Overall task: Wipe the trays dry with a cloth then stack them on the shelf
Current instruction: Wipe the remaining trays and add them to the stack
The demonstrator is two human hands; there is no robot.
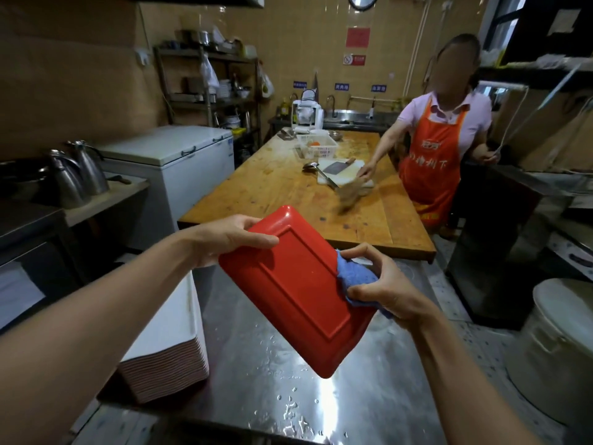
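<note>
Wiping is the step I judge to be in hand: I have the red tray (300, 290) lifted above the steel counter (256, 364), tilted with its underside turned toward my camera. My left hand (224, 240) grips the tray's far-left corner, thumb lying across the underside and fingers (245, 223) curled over the rim. My right hand (390, 285) holds the blue cloth (356, 281) bunched against the tray's right edge, fingers curled narrowly around it.

Left of the tray, a tall stack of pale trays (167, 351) sits on the same counter; whether those are dried or waiting I cannot tell. Water beads (288, 409) lie on the steel below the tray. Beyond the tray stands a wooden table (288, 191), where another person in an orange apron (433, 162) is working.

Next, I reckon, the cloth needs to sweep across the recessed underside and round the rim, then the tray gets flipped for its inner face. The wet counter is a poor place to set it down. I cannot see which shelf is meant for stacking.
</note>
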